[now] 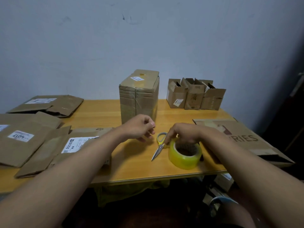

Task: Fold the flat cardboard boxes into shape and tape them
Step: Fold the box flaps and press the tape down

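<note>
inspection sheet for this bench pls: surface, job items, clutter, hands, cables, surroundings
Surface: wooden table, mostly covered at left.
Job's things: flat boxes piled left; tall taped box standing at centre back; three small open boxes at back right; tape roll and scissors near the front edge.
Clutter: large printed flat carton overhanging the right edge.
Hands: left hand loosely curled, holding nothing; right hand over the tape roll, grip unclear.
Cables: nothing seen.
Surroundings: scuffed wall; dim items under the table.
</note>
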